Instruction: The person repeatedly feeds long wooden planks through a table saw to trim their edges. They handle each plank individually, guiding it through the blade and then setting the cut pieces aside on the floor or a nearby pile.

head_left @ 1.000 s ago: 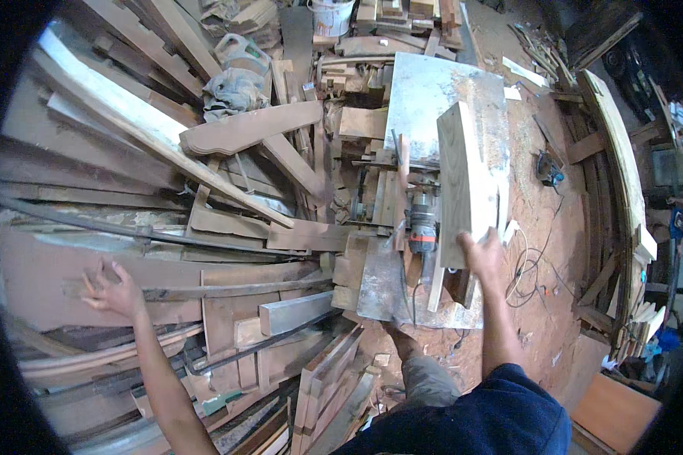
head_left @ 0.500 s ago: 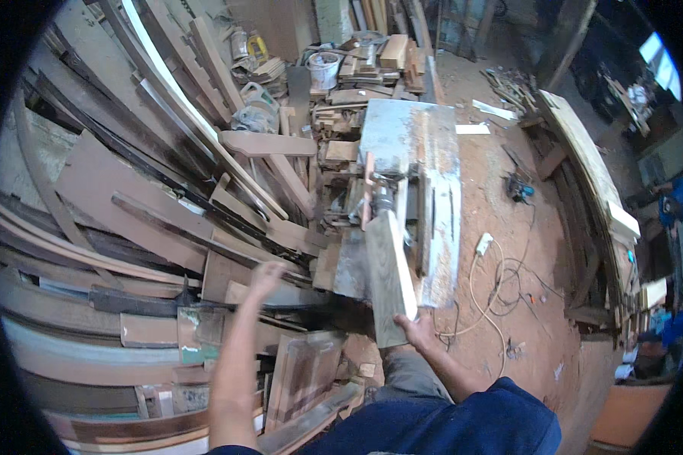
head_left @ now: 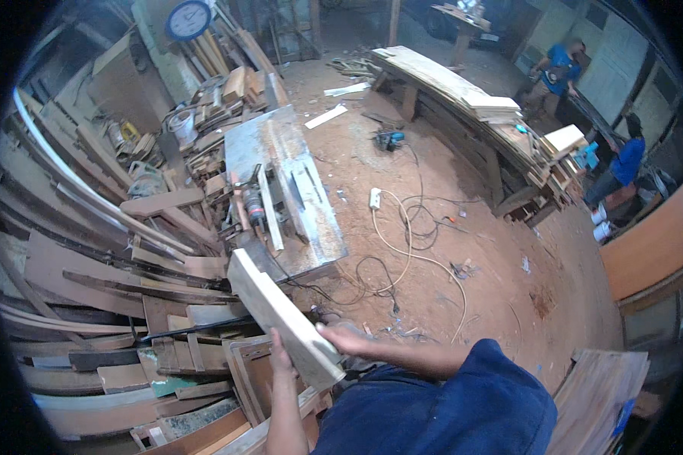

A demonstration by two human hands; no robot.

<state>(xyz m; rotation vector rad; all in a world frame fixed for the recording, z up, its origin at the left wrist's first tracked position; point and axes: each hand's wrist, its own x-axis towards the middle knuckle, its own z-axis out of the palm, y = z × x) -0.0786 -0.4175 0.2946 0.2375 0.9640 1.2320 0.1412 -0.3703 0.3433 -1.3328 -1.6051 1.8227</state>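
A pale wooden board is tilted in front of my body, its near end close to my shirt and its far end pointing away to the left. My left hand holds its left side, fingers up along the edge. On the right edge, close to the near end, my right hand grips the board, its fingertips partly hidden. Past the board's far end stands a metal-topped bench strewn with sawdust. A red and grey power tool lies on the bench beside a thin wood strip.
Stacked boards and planks crowd my left side. A white socket block with looping cables and a blue power tool lie on the dirt floor. A long workbench holds boards at the right. Two people are at the far right.
My view has swung right, bringing the long workbench and two people into sight. The board's near end has come closer to me, and my left hand, bare before, now holds it too.
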